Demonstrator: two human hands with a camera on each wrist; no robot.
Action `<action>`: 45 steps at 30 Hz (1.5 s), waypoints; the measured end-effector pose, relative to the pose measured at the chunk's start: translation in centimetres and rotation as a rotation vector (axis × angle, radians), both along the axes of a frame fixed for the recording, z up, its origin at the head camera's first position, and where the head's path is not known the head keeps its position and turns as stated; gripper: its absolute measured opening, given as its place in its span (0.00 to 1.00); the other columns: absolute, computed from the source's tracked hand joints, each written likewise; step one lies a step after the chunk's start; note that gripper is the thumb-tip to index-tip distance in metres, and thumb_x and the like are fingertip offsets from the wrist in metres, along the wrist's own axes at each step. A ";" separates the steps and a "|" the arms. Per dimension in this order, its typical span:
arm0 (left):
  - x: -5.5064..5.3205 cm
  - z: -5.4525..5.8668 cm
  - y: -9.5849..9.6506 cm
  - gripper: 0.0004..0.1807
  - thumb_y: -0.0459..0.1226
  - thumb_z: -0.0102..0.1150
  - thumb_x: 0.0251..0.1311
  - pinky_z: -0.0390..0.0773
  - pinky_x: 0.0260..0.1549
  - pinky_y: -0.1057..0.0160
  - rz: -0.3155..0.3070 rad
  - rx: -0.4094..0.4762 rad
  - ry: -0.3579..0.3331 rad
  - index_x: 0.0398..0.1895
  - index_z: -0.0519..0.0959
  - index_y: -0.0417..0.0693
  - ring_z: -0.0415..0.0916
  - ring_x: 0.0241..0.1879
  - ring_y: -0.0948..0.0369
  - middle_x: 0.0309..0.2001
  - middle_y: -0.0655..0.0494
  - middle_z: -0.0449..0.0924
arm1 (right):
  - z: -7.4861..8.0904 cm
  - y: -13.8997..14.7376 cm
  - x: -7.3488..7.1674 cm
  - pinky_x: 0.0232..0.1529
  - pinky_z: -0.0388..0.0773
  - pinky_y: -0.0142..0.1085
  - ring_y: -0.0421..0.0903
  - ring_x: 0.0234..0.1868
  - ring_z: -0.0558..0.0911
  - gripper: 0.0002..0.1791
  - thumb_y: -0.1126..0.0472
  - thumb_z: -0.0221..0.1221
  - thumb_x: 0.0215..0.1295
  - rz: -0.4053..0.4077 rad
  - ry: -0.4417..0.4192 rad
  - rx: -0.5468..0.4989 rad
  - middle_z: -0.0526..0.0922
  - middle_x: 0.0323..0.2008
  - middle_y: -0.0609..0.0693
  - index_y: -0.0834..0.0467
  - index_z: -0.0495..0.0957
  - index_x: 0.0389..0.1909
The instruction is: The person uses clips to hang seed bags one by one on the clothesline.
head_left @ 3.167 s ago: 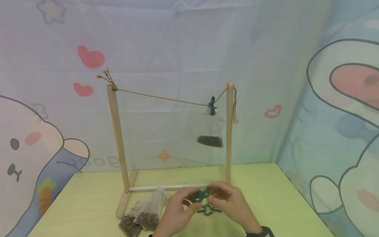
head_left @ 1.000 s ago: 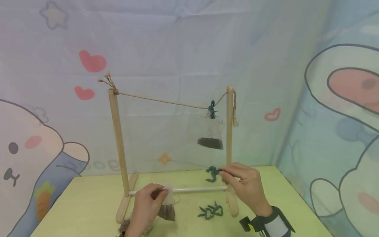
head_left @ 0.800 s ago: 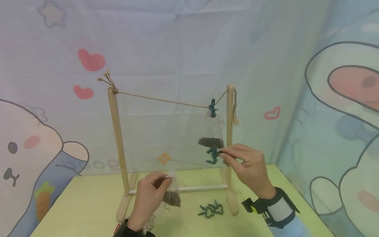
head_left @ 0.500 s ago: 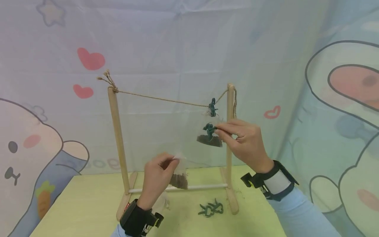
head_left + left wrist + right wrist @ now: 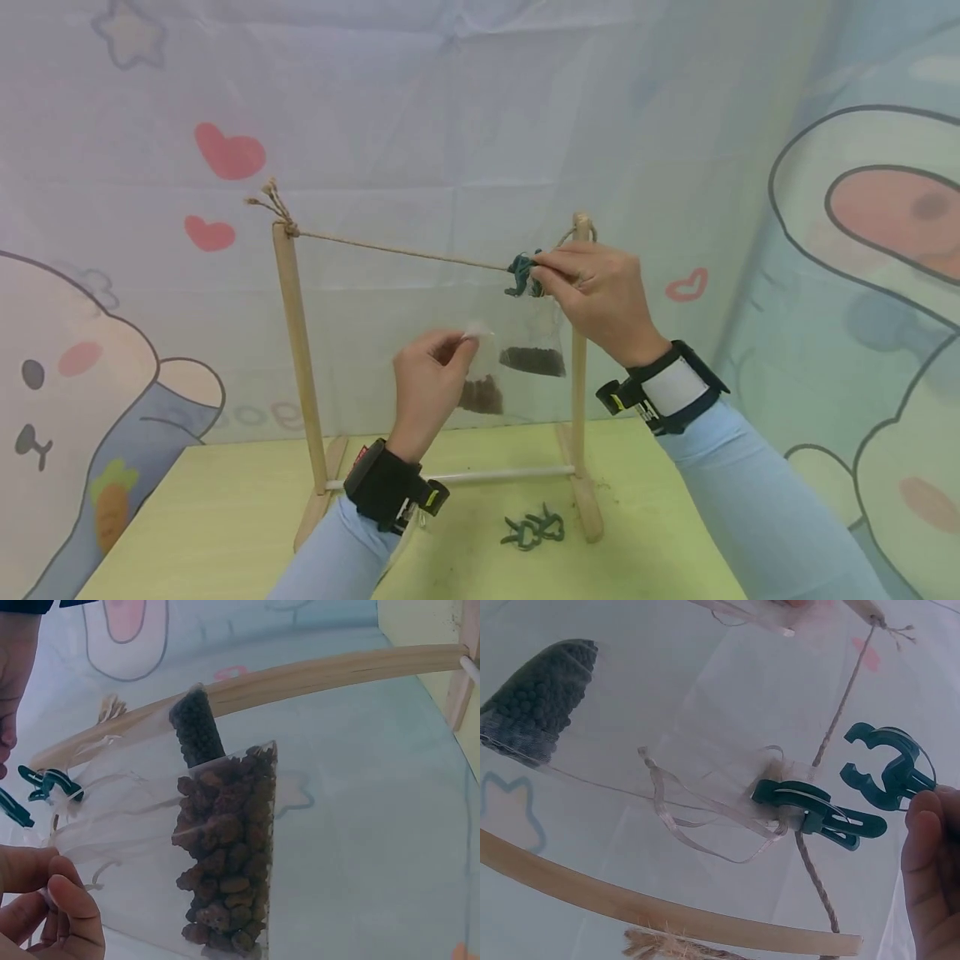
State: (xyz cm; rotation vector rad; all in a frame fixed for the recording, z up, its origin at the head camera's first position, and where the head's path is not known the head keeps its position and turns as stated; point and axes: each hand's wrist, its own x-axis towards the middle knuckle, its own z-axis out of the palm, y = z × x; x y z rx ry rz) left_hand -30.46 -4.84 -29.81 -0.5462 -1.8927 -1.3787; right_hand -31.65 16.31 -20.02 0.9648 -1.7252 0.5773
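My left hand [image 5: 431, 383] pinches the top of a sheer drawstring bag [image 5: 225, 847] with reddish-brown stones at its bottom. The bag hangs upright below the rope [image 5: 397, 248], left of a similar bag of dark pellets [image 5: 532, 360]. A green plastic clip [image 5: 802, 799] fastens that second bag to the rope near the right post. My right hand [image 5: 600, 300] squeezes the handles of another green clip [image 5: 889, 761] between thumb and fingers. This clip's jaws are spread with nothing between them, close beside the fastened clip and the rope.
Two wooden posts, left [image 5: 296, 350] and right [image 5: 580, 367], hold up the sagging rope. A white rod [image 5: 502, 475] joins their feet. Several green clips [image 5: 532, 529] lie on the yellow table [image 5: 637, 517]. My left forearm hides part of the table.
Both hands were over the clips on the table. Since then the left has picked up the stone bag and the right a clip, and both have risen toward the rope.
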 end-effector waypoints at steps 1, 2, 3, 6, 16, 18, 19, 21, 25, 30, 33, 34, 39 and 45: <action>-0.1 0.3 0.2 0.05 0.31 0.67 0.65 0.75 0.28 0.66 -0.001 0.005 0.001 0.40 0.89 0.37 0.79 0.26 0.55 0.30 0.46 0.85 | 0.2 -0.1 -0.2 0.24 0.79 0.41 0.49 0.24 0.84 0.06 0.72 0.71 0.60 -0.008 0.008 0.003 0.89 0.29 0.60 0.69 0.89 0.38; -0.3 0.5 0.4 0.05 0.31 0.67 0.66 0.74 0.28 0.66 0.000 0.008 0.004 0.40 0.89 0.37 0.79 0.26 0.54 0.31 0.45 0.85 | 0.3 -0.1 -0.4 0.24 0.78 0.41 0.50 0.24 0.83 0.06 0.72 0.71 0.60 -0.014 0.011 0.008 0.89 0.29 0.60 0.69 0.90 0.38; -0.4 0.8 0.7 0.06 0.30 0.67 0.66 0.74 0.28 0.65 0.007 0.008 0.010 0.40 0.89 0.36 0.79 0.27 0.54 0.31 0.45 0.85 | 0.5 -0.2 -0.5 0.24 0.77 0.41 0.50 0.23 0.83 0.06 0.71 0.70 0.61 -0.021 0.013 0.013 0.89 0.29 0.59 0.69 0.90 0.38; -0.8 1.3 1.2 0.06 0.30 0.67 0.66 0.74 0.29 0.64 0.030 0.011 0.023 0.40 0.89 0.36 0.80 0.27 0.52 0.31 0.44 0.85 | 1.0 -0.4 -1.0 0.23 0.75 0.40 0.50 0.23 0.82 0.06 0.70 0.70 0.62 -0.051 0.004 0.038 0.89 0.30 0.60 0.68 0.90 0.39; -2.2 1.4 2.0 0.06 0.31 0.66 0.67 0.76 0.34 0.58 0.074 0.029 -0.056 0.39 0.89 0.35 0.80 0.31 0.49 0.32 0.43 0.86 | 1.9 -1.2 -2.1 0.48 0.81 0.57 0.56 0.33 0.86 0.06 0.70 0.66 0.66 -0.162 -0.151 0.126 0.89 0.33 0.60 0.67 0.90 0.39; -2.4 1.4 2.1 0.07 0.31 0.65 0.67 0.76 0.34 0.58 0.071 0.035 -0.076 0.40 0.89 0.35 0.80 0.32 0.49 0.33 0.43 0.85 | 2.1 -1.3 -2.2 0.59 0.75 0.64 0.57 0.34 0.86 0.06 0.70 0.66 0.66 -0.173 -0.185 0.148 0.89 0.33 0.61 0.67 0.90 0.39; -2.6 1.4 2.1 0.07 0.31 0.65 0.67 0.75 0.34 0.58 0.070 0.037 -0.083 0.40 0.89 0.35 0.80 0.32 0.49 0.33 0.42 0.85 | 2.2 -1.3 -2.1 0.63 0.70 0.67 0.58 0.34 0.86 0.06 0.70 0.66 0.66 -0.179 -0.205 0.156 0.89 0.34 0.61 0.67 0.90 0.39; -2.8 1.5 2.2 0.08 0.31 0.65 0.68 0.76 0.34 0.58 0.070 0.041 -0.096 0.41 0.89 0.35 0.80 0.32 0.49 0.33 0.42 0.85 | 2.5 -1.3 -2.1 0.67 0.65 0.70 0.58 0.36 0.86 0.06 0.70 0.65 0.67 -0.189 -0.248 0.168 0.89 0.35 0.61 0.67 0.90 0.40; -3.1 1.5 2.4 0.08 0.32 0.64 0.69 0.76 0.35 0.58 0.066 0.054 -0.120 0.42 0.89 0.35 0.81 0.32 0.49 0.34 0.42 0.85 | 2.9 -1.4 -2.0 0.66 0.65 0.69 0.59 0.38 0.86 0.07 0.70 0.64 0.68 -0.210 -0.303 0.188 0.89 0.36 0.61 0.66 0.90 0.40; -3.5 1.6 2.5 0.09 0.33 0.64 0.70 0.78 0.37 0.55 0.053 0.078 -0.134 0.44 0.89 0.35 0.82 0.32 0.48 0.33 0.42 0.84 | 3.3 -1.5 -1.9 0.46 0.80 0.54 0.57 0.33 0.87 0.06 0.71 0.65 0.67 -0.184 -0.293 0.209 0.89 0.33 0.61 0.67 0.90 0.38; -3.6 2.0 2.7 0.09 0.33 0.64 0.70 0.78 0.36 0.58 0.037 0.102 -0.139 0.44 0.89 0.35 0.82 0.31 0.49 0.33 0.42 0.84 | 3.4 -1.6 -2.0 0.34 0.81 0.47 0.56 0.30 0.86 0.06 0.71 0.66 0.67 -0.164 -0.293 0.210 0.89 0.31 0.61 0.67 0.91 0.37; -3.5 2.2 2.7 0.09 0.33 0.65 0.70 0.77 0.34 0.60 0.030 0.112 -0.144 0.44 0.89 0.35 0.83 0.30 0.49 0.33 0.43 0.84 | 3.4 -1.6 -2.0 0.31 0.80 0.45 0.55 0.29 0.87 0.06 0.70 0.66 0.66 -0.161 -0.300 0.208 0.90 0.31 0.61 0.67 0.91 0.37; -3.3 3.0 2.9 0.09 0.32 0.65 0.69 0.73 0.24 0.70 -0.044 0.180 -0.192 0.44 0.89 0.35 0.82 0.29 0.50 0.34 0.43 0.82 | 3.7 -1.9 -1.9 0.24 0.70 0.35 0.55 0.31 0.87 0.06 0.67 0.67 0.67 -0.181 -0.357 0.212 0.90 0.34 0.60 0.65 0.91 0.39; -3.5 3.2 2.9 0.09 0.31 0.63 0.70 0.74 0.24 0.72 -0.124 0.233 -0.205 0.44 0.87 0.32 0.79 0.27 0.50 0.31 0.46 0.80 | 3.8 -2.2 -1.7 0.29 0.67 0.39 0.54 0.35 0.88 0.07 0.64 0.69 0.66 -0.227 -0.432 0.226 0.91 0.38 0.58 0.62 0.91 0.41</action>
